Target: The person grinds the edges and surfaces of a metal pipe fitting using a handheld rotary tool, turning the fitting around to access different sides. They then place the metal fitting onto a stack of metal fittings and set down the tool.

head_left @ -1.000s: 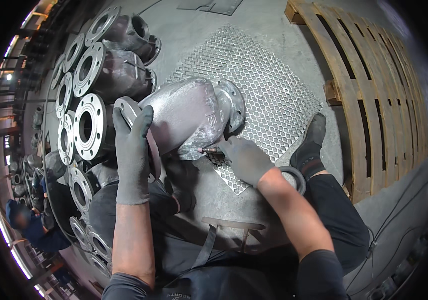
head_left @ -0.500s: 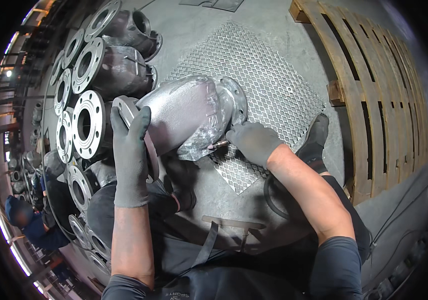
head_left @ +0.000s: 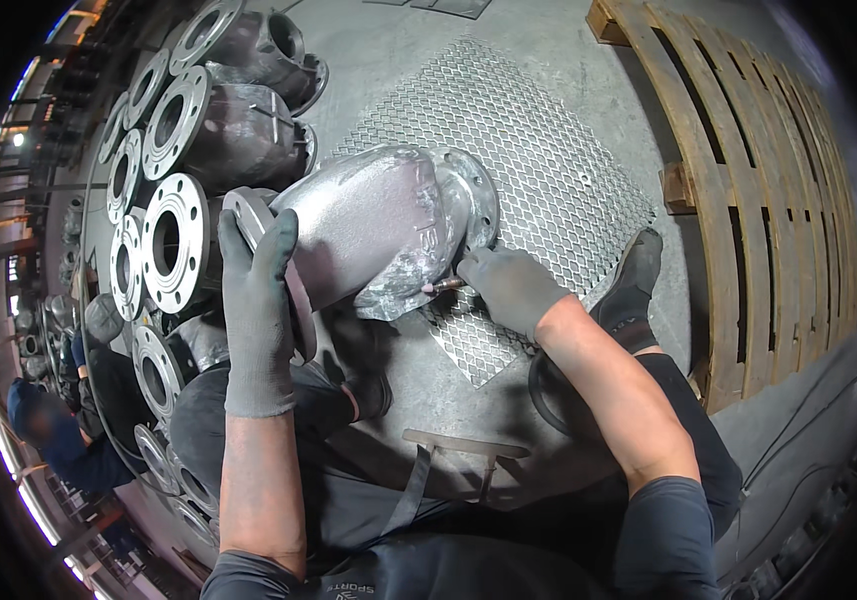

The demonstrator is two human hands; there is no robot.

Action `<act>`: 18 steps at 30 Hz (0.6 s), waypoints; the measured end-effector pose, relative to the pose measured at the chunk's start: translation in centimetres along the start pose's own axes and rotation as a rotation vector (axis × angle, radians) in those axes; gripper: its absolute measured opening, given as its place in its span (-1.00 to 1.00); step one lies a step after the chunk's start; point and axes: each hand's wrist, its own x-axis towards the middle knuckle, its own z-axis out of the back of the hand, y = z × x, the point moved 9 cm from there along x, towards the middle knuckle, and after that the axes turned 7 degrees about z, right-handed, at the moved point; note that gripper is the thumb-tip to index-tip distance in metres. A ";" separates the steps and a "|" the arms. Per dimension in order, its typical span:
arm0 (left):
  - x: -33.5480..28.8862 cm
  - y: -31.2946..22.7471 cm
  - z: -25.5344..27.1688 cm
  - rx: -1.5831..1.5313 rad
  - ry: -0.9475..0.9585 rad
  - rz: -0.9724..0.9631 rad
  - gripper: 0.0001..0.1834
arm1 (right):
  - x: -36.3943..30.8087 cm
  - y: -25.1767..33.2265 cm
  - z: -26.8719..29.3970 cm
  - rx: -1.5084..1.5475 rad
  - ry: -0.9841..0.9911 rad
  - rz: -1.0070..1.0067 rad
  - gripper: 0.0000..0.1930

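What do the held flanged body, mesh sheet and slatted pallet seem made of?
Held flanged body: probably cast metal, matte grey, its skin grainy with raised marks.
Mesh sheet: likely bare metal, glinting along its strands.
Slatted pallet: apparently unpainted wood, with yellow-brown planks.

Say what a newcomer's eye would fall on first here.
Likely the big grey flanged casting at centre, with the left grip on its left flange and the right grip holding a small tool by its lower right edge. Next come the similar castings crowded along the left, and the slatted wooden pallet at right.
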 end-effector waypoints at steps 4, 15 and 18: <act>-0.4 -0.6 -0.6 -0.117 0.033 0.011 0.01 | 0.1 0.3 0.9 0.157 -0.087 -0.048 -0.73; 1.2 -0.1 0.2 -0.032 0.001 -0.095 -0.07 | -0.4 6.5 3.2 0.210 -0.060 -0.117 -0.75; 1.1 0.1 0.2 -0.075 0.014 -0.088 -0.15 | 0.0 7.0 3.7 0.190 0.003 -0.115 -0.74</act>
